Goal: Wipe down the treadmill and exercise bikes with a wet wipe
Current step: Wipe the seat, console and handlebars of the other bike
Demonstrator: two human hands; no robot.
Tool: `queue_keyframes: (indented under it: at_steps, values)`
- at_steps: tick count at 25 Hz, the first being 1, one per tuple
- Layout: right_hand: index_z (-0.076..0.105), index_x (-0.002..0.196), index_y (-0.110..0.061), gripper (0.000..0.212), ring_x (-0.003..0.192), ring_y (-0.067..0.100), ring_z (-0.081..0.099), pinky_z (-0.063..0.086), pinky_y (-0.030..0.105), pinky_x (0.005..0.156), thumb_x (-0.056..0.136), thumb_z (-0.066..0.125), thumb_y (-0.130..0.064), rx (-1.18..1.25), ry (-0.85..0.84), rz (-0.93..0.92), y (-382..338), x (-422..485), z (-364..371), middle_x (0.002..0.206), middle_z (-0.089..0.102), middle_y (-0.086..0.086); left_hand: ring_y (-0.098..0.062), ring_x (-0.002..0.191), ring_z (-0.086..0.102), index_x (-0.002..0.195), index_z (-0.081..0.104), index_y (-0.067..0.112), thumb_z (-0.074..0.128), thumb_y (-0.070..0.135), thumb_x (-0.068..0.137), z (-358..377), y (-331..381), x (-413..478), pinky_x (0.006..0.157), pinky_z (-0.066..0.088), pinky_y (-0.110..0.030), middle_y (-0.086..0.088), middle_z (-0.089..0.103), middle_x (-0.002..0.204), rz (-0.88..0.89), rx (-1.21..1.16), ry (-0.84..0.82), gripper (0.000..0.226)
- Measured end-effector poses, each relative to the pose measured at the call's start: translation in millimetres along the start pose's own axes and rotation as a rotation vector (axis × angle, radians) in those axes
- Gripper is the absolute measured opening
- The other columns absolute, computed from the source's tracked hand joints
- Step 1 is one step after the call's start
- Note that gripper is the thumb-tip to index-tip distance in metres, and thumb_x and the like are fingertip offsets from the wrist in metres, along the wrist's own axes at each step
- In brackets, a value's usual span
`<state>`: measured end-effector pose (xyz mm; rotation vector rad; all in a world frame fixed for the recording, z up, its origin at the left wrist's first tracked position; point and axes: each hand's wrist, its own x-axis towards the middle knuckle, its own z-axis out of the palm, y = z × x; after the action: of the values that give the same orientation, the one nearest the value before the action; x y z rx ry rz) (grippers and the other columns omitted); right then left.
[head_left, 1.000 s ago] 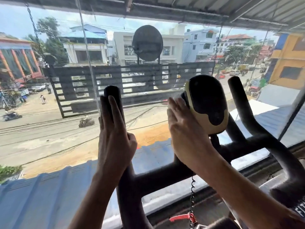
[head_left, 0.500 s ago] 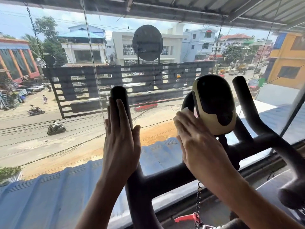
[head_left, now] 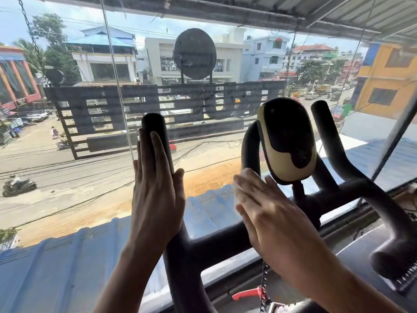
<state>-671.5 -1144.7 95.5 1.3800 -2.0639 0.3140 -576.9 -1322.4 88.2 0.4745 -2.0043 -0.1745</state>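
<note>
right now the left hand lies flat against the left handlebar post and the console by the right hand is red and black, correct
Not quite. The head view shows the console by the right hand is cream and black, not red and black. The left hand does lie flat against the left handlebar post.

A single wide-angle camera on the person's head sits just behind and a little above the handlebars (head_left: pixel 225 242), facing forward and slightly down. It is close in: both forearms rise from the bottom edge, the left hand (head_left: pixel 155 199) and right hand (head_left: pixel 270 218) fill the lower middle, and the console (head_left: pixel 288 141) stands just beyond. Further off it looks through the window (head_left: pixel 90 132) down onto a street (head_left: pixel 67 172).
</note>
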Motion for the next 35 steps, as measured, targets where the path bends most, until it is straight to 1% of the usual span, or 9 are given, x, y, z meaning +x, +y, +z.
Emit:
queue_keyframes:
  at_steps: [4, 9, 14, 16, 18, 21, 25, 28, 35]
  values:
    - [0.060, 0.117, 0.012, 0.053, 0.131, 0.029, 0.046, 0.025, 0.034, 0.113, 0.069, 0.073, -0.008, -0.140, 0.028, 0.048, 8.3, 57.3, 12.6, 0.134, 0.054, 0.020, -0.014, 0.145, -0.007, 0.151, -0.001, 0.002, 0.034, 0.028, 0.096, 0.0, -0.2, 0.0, 0.118, 0.010, -0.041, -0.011, -0.007, 0.157, -0.013, 0.006, -0.001, 0.070]
    - [0.063, 0.105, 0.016, 0.045, 0.127, 0.035, 0.049, 0.041, 0.044, 0.106, 0.072, 0.036, 0.002, -0.125, 0.035, -0.012, 2.9, 42.5, 6.6, 0.121, 0.060, 0.029, -0.012, 0.145, -0.010, 0.151, -0.005, 0.007, 0.036, 0.028, 0.097, -2.7, 1.5, -0.6, 0.119, 0.004, -0.036, -0.004, -0.012, 0.156, -0.042, 0.009, -0.029, 0.071]
    - [0.067, 0.116, -0.003, 0.063, 0.128, 0.017, 0.048, 0.043, 0.023, 0.097, 0.055, 0.078, 0.011, 0.139, -0.140, -0.099, 0.0, -28.6, -11.6, 0.127, 0.061, 0.009, -0.006, 0.143, -0.014, 0.151, -0.006, 0.009, 0.036, 0.027, 0.097, -2.0, 2.0, -0.3, 0.119, 0.001, -0.033, 0.001, -0.014, 0.154, -0.050, -0.003, -0.030, 0.071]
    - [0.067, 0.118, -0.008, 0.050, 0.127, 0.011, 0.048, 0.049, 0.026, 0.093, 0.070, 0.076, 0.001, 0.286, -0.136, -0.081, 5.6, -31.9, -23.7, 0.126, 0.063, 0.005, -0.010, 0.145, -0.012, 0.151, -0.006, 0.008, 0.037, 0.026, 0.097, -1.0, 1.6, -0.4, 0.119, -0.001, -0.031, -0.004, -0.013, 0.156, -0.051, -0.003, -0.030, 0.072]
    - [0.062, 0.123, -0.005, 0.037, 0.131, 0.014, 0.045, 0.044, 0.031, 0.102, 0.087, 0.057, -0.010, 0.342, -0.018, 0.002, 13.1, -9.3, -28.7, 0.130, 0.060, 0.008, -0.019, 0.146, -0.008, 0.150, -0.003, 0.003, 0.038, 0.024, 0.096, -1.5, 0.7, 0.6, 0.120, 0.001, -0.032, -0.013, -0.007, 0.158, -0.039, 0.003, -0.034, 0.071]
    - [0.049, 0.135, -0.001, 0.043, 0.142, 0.022, 0.028, 0.016, 0.033, 0.117, 0.096, 0.044, -0.016, 0.196, 0.059, 0.008, 19.4, 27.1, -15.2, 0.147, 0.041, 0.013, -0.027, 0.146, -0.009, 0.149, 0.003, -0.005, 0.035, 0.028, 0.097, -4.3, 1.9, -1.0, 0.120, -0.004, -0.030, -0.023, -0.002, 0.157, 0.006, 0.058, -0.065, 0.069]
    - [0.044, 0.140, -0.004, 0.059, 0.143, 0.020, 0.025, 0.016, 0.032, 0.118, 0.084, 0.058, 0.009, 0.267, 0.037, 0.002, 22.8, -7.9, 6.2, 0.152, 0.034, 0.009, -0.016, 0.146, -0.015, 0.153, 0.001, 0.007, 0.024, 0.051, 0.098, -12.4, 24.4, -23.4, 0.118, -0.010, -0.027, -0.007, -0.008, 0.160, 0.046, 0.033, -0.233, 0.074]
    - [0.051, 0.135, -0.003, 0.056, 0.140, 0.021, 0.034, 0.034, 0.033, 0.111, 0.081, 0.056, 0.008, 0.383, 0.030, -0.126, 26.6, -43.5, -0.4, 0.145, 0.044, 0.010, -0.013, 0.147, -0.004, 0.154, 0.004, 0.015, 0.018, 0.062, 0.097, -18.3, 45.7, -44.1, 0.117, -0.001, -0.031, -0.001, 0.001, 0.160, 0.162, 0.088, -0.390, 0.075]
    - [0.059, 0.127, -0.003, 0.054, 0.129, 0.026, 0.049, 0.044, 0.036, 0.102, 0.078, 0.037, 0.004, 0.258, 0.019, -0.260, 90.2, -72.6, -7.8, 0.133, 0.057, 0.009, -0.014, 0.146, 0.011, 0.153, 0.015, 0.014, 0.035, 0.043, 0.092, -6.1, 72.1, -53.7, 0.118, 0.008, -0.028, 0.001, 0.010, 0.161, 0.463, 0.217, -0.566, 0.070]
